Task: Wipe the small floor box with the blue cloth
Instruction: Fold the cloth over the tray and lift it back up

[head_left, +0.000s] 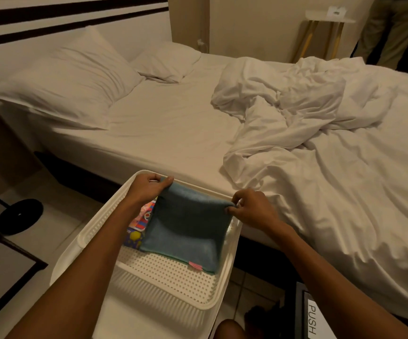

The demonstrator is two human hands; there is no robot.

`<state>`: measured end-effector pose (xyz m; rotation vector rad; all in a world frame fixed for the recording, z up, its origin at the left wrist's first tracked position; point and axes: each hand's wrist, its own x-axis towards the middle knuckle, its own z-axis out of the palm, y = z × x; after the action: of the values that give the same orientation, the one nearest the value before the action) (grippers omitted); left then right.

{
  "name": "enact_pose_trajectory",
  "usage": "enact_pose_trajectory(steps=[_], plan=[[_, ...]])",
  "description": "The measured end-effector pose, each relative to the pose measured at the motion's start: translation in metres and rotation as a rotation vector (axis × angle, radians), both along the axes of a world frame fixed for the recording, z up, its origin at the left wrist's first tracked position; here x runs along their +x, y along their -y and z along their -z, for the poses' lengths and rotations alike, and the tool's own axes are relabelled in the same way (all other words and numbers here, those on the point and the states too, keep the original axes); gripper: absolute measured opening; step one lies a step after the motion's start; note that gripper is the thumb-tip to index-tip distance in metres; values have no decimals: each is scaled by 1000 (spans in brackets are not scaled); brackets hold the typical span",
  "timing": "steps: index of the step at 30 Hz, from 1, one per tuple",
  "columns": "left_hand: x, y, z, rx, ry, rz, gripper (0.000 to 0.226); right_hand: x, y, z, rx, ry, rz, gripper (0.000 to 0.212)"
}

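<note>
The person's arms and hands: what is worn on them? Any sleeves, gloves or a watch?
Nothing worn shows. The left arm and right arm are bare up to the frame edge, without sleeves. The left hand and right hand have no gloves, and neither wrist carries a watch or bracelet.

the box (168, 280) stands just before the bed (168, 123), which is at its 12 o'clock. the cloth (188, 228) is inside the box, with packets (143, 216) at the cloth's 9 o'clock. on the bed, pillows (75, 77) lie at 11 and the duvet (320, 118) at 2.
</note>
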<state>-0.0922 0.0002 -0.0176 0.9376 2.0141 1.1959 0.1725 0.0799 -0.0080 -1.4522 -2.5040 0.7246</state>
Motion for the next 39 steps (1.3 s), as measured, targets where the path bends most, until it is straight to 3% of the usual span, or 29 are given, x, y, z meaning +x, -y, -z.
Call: enact_pose_trajectory(steps=[7,11,14,17,19,24,29,36,39], plan=[[-6,39,-71,101,11,125,28,12,21,-41,-176,-317,1,14],[-1,59,-125,189,51,201,38,15,37,-74,-187,-494,34,18],[10,70,-167,255,8,249,29,16,48,-100,-151,-636,68,22],[18,77,-206,294,-21,294,50,18,57,-123,-184,-799,113,17],[23,80,-228,320,-27,297,57,18,63,-137,-284,-924,145,17],[36,85,-260,339,-85,291,52,19,72,-166,-524,-1192,186,39],[37,96,-267,328,-118,199,56,20,72,-198,-518,-1187,177,30],[41,110,-273,362,-27,228,41,31,71,-224,-539,-1067,91,33],[47,114,-278,380,16,231,36,35,72,-225,-595,-1026,101,24]])
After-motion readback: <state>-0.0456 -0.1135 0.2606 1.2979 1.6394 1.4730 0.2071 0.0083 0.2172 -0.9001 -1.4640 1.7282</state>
